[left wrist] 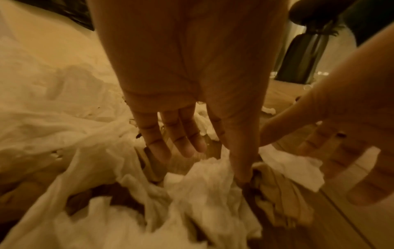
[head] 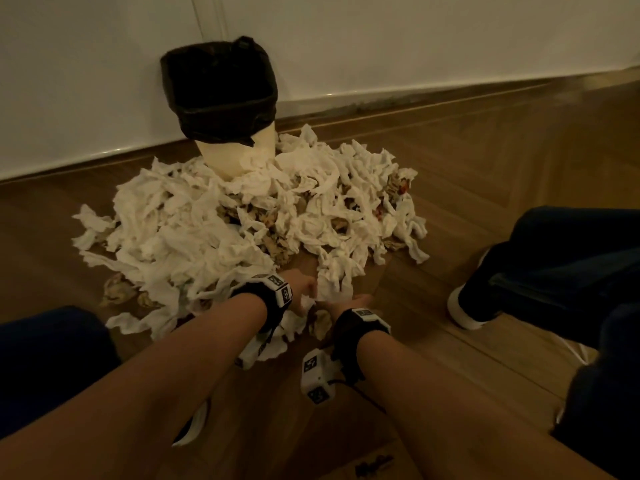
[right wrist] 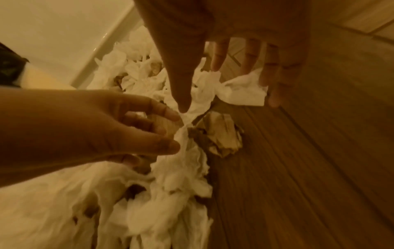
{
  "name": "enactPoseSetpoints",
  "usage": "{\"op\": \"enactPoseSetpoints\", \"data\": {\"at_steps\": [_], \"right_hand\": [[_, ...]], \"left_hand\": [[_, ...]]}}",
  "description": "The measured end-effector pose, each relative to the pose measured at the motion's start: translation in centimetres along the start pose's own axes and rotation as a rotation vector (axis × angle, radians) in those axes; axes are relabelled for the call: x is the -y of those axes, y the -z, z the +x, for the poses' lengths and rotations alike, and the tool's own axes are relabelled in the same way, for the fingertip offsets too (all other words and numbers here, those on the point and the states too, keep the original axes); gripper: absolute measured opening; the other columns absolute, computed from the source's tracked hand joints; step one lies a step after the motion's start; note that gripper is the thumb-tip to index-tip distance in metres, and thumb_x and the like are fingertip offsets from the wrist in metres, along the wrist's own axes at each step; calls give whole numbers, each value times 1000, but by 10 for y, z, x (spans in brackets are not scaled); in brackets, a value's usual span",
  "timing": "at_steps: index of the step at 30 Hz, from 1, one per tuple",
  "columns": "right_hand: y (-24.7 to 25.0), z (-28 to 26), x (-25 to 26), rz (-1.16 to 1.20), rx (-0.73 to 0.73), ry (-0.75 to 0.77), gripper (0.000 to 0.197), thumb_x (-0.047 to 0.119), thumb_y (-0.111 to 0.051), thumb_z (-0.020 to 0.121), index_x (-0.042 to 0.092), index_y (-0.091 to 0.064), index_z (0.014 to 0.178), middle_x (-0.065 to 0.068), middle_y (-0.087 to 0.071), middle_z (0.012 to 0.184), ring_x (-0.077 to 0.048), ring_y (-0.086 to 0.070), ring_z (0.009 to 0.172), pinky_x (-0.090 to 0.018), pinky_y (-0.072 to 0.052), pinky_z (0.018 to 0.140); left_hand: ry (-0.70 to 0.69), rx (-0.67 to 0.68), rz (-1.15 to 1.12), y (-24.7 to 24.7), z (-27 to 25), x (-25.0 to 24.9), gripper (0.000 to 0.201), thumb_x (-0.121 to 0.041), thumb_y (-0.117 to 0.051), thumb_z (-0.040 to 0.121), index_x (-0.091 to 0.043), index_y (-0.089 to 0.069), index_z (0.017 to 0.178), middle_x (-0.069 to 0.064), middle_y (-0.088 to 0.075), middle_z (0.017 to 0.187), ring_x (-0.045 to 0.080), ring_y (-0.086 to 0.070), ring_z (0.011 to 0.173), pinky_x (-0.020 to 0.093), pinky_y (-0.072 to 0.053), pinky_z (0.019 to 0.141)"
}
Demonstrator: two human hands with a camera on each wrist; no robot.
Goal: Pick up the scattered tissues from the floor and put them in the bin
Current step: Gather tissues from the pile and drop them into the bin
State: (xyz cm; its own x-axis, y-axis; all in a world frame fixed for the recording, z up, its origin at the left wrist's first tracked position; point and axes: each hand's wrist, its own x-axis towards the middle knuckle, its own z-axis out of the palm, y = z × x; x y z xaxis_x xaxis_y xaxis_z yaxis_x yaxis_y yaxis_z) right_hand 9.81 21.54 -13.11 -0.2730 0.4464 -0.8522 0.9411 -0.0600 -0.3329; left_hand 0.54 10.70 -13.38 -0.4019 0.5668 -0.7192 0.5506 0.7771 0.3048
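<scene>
A big heap of crumpled white tissues covers the wooden floor in front of a cream bin lined with a black bag. Both hands are low at the heap's near edge. My left hand reaches down with straight fingers, its thumb touching a white tissue. Just to its right, my right hand is spread over another white tissue, thumb tip and fingertips against it. Neither hand grips anything. In the right wrist view the left hand shows with loosely bent fingers.
Brown crumpled paper lies mixed into the heap. The bin stands against a white wall. My legs in dark trousers and a white shoe flank the heap. Bare floor stretches to the right.
</scene>
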Motion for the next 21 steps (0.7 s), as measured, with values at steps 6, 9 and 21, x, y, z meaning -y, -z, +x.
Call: {"op": "enactPoseSetpoints", "data": {"at_steps": [6, 9, 21], "right_hand": [[-20, -4, -5, -445, -41, -5, 97, 64, -56, 78, 19, -8, 148, -11, -14, 153, -32, -26, 137, -40, -30, 108], [-22, -4, -9, -600, -68, 40, 87, 57, -50, 87, 17, -4, 149, -10, -11, 155, -30, -20, 141, -42, -27, 112], [-18, 14, -16, -326, -178, 49, 81, 45, -75, 72, 28, -26, 134, -11, -17, 143, -39, -30, 128, -47, -40, 95]], "left_hand": [[32, 67, 240, -21, -6, 5, 68, -35, -77, 74, -28, -38, 130, 14, -36, 133, 38, -45, 118, 46, -43, 95], [45, 40, 253, -27, -7, 8, 65, -27, -73, 78, -29, -36, 132, 14, -35, 133, 38, -45, 117, 45, -45, 91], [84, 27, 230, -32, 0, 9, 76, -10, -67, 82, -31, -23, 140, 17, -18, 146, 41, -38, 127, 49, -43, 95]]}}
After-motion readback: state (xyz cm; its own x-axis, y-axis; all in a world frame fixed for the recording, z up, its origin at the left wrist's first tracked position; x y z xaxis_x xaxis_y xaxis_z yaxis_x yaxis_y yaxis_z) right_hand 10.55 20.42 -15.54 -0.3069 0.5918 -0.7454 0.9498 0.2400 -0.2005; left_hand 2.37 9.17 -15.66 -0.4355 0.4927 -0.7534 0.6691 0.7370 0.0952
